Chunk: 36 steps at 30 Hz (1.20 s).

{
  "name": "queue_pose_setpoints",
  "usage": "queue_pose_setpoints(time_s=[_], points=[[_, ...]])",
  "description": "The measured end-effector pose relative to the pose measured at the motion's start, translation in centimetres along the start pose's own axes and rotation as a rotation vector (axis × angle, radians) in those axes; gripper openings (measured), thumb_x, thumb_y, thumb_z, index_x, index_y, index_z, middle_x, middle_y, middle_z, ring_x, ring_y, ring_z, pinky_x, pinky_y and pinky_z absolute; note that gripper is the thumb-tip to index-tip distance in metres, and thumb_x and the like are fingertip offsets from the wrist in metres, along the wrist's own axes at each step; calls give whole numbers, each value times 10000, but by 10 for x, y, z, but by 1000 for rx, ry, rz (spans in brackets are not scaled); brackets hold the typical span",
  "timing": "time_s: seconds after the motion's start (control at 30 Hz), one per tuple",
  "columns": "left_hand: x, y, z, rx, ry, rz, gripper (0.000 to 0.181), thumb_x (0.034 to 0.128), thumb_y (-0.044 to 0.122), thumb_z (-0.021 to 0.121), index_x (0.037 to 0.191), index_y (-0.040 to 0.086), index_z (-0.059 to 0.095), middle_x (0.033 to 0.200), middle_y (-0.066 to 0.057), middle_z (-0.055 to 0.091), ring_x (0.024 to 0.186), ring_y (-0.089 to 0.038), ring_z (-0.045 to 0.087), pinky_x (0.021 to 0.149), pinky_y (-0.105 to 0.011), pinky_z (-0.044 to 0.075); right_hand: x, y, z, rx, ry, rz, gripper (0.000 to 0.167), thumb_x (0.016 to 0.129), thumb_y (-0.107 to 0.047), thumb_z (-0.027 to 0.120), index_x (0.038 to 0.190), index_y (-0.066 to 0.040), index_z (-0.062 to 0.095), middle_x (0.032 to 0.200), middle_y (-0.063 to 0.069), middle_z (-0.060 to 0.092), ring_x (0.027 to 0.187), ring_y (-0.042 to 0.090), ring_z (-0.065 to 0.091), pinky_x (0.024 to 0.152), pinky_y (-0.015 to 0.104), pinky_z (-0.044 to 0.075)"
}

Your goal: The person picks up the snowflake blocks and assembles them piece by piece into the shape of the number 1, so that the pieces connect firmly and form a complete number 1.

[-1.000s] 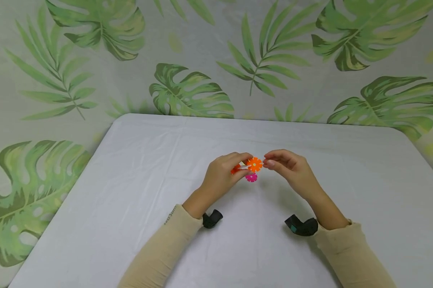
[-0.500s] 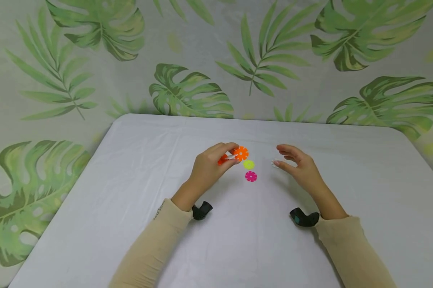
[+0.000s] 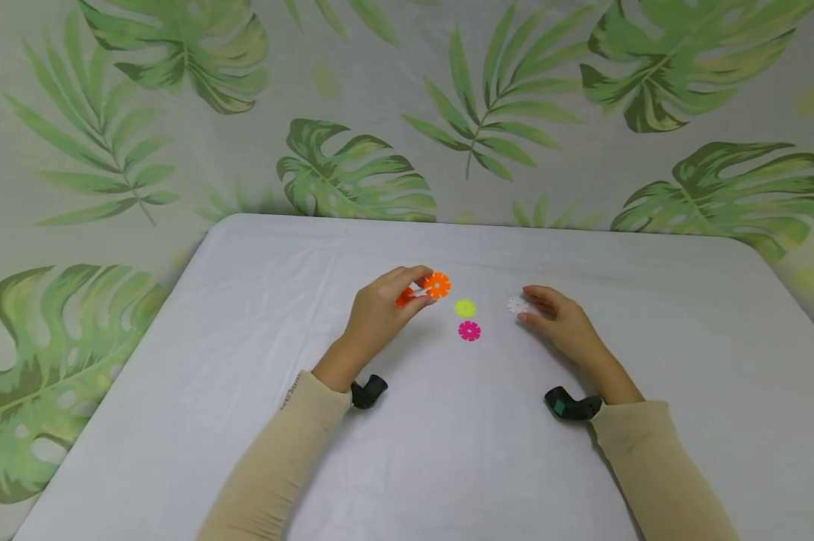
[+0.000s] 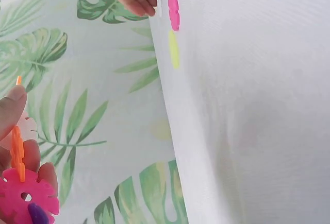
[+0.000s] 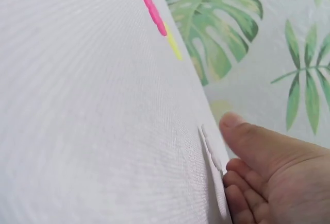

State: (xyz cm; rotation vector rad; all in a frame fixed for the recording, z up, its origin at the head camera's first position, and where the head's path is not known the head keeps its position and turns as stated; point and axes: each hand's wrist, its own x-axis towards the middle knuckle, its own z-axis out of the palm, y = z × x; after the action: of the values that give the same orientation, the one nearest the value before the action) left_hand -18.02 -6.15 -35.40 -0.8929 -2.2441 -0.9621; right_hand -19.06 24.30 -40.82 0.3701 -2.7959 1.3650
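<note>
My left hand (image 3: 383,306) pinches a small cluster of joined, notched plastic snowflake discs above the table. An orange disc (image 3: 437,285) faces out at its tip. The left wrist view also shows a pink disc (image 4: 28,198), a purple piece (image 4: 38,213) and a pale disc (image 4: 31,127) in that cluster, partly hidden by fingers. On the table between the hands lie a yellow disc (image 3: 465,308) and a pink disc (image 3: 470,330), close together. My right hand (image 3: 561,321) is beside a white disc (image 3: 517,304), its fingers loosely bent and the thumb apart from the disc.
A white cloth covers the table (image 3: 447,451). Behind it hangs a leaf-patterned backdrop (image 3: 379,98). Black wrist cameras (image 3: 369,392) stick out from both sleeves, low over the cloth.
My left hand has moved left with the joined discs, uncovering the yellow disc. My right hand has drawn away to the right and lowered; the white disc now shows at its fingertips.
</note>
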Motion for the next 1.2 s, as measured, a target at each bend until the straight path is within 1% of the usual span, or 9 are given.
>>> queue_pose_setpoints(time_s=[0.17, 0.33, 0.43, 0.5, 0.63, 0.73, 0.93, 1.07, 1.2], points=[[-3, -4, 0, -11, 4, -8, 345, 743, 137, 745, 1058, 67, 621, 895, -6, 630, 739, -89, 557, 635, -112, 427, 2, 2, 3, -59, -8, 13, 543, 835, -244, 653, 1280, -5, 453, 1276, 187, 465, 1160, 331, 424, 957, 469, 323], [-4, -5, 0, -12, 9, -2, 353, 739, 133, 747, 1061, 66, 619, 896, -6, 631, 737, -91, 556, 639, -117, 431, 8, 1, 3, -113, -11, 4, 426, 850, -199, 638, 1207, 1, 521, 1278, 177, 448, 1186, 324, 390, 957, 462, 329], [-4, -6, 0, -10, 11, -3, 358, 734, 134, 751, 1060, 65, 619, 895, -6, 631, 731, -89, 552, 635, -119, 430, 10, 0, 4, -105, -3, 5, 357, 844, -156, 643, 1149, 6, 556, 1241, 176, 461, 1141, 318, 417, 930, 451, 356], [-4, -6, 1, -13, 9, -2, 357, 736, 136, 749, 1060, 64, 619, 894, -7, 630, 736, -91, 554, 637, -125, 433, 11, 0, 4, -94, 16, 26, 340, 835, -151, 654, 1128, -8, 559, 1179, 168, 491, 1053, 301, 456, 880, 417, 386], [-4, -6, 2, -17, 2, 0, 354, 742, 142, 745, 1064, 63, 618, 902, -10, 631, 755, -98, 563, 651, -137, 444, 10, 1, 5, -46, 74, 29, 294, 826, -120, 661, 1080, -25, 548, 954, 137, 520, 829, 228, 463, 713, 275, 393], [-4, -5, 2, -12, 0, -2, 358, 740, 142, 746, 1065, 62, 619, 906, -11, 634, 760, -100, 566, 654, -143, 449, 9, 2, 5, -15, 115, -21, 234, 840, -96, 640, 1051, -31, 564, 848, 106, 498, 745, 193, 451, 631, 204, 379], [-5, -3, 1, -14, -3, 6, 369, 731, 135, 753, 1065, 56, 619, 900, -17, 636, 739, -106, 565, 644, -132, 444, 5, -12, 2, 105, 142, -76, 229, 861, -69, 606, 1075, 3, 571, 912, 100, 514, 723, 158, 535, 605, 161, 440], [-5, -2, 1, -17, 1, 14, 372, 725, 131, 757, 1061, 55, 618, 894, -17, 637, 721, -99, 561, 644, -113, 435, 2, -35, 0, 263, 145, -129, 229, 849, 10, 593, 1064, 74, 548, 912, 148, 510, 704, 197, 595, 620, 196, 486], [-5, 0, 1, -27, 1, 22, 360, 728, 130, 755, 1054, 57, 620, 888, -14, 637, 713, -95, 558, 644, -122, 441, -3, -60, -2, 382, 121, -171, 203, 844, 62, 571, 1038, 102, 529, 891, 167, 490, 695, 148, 610, 651, 215, 503]])
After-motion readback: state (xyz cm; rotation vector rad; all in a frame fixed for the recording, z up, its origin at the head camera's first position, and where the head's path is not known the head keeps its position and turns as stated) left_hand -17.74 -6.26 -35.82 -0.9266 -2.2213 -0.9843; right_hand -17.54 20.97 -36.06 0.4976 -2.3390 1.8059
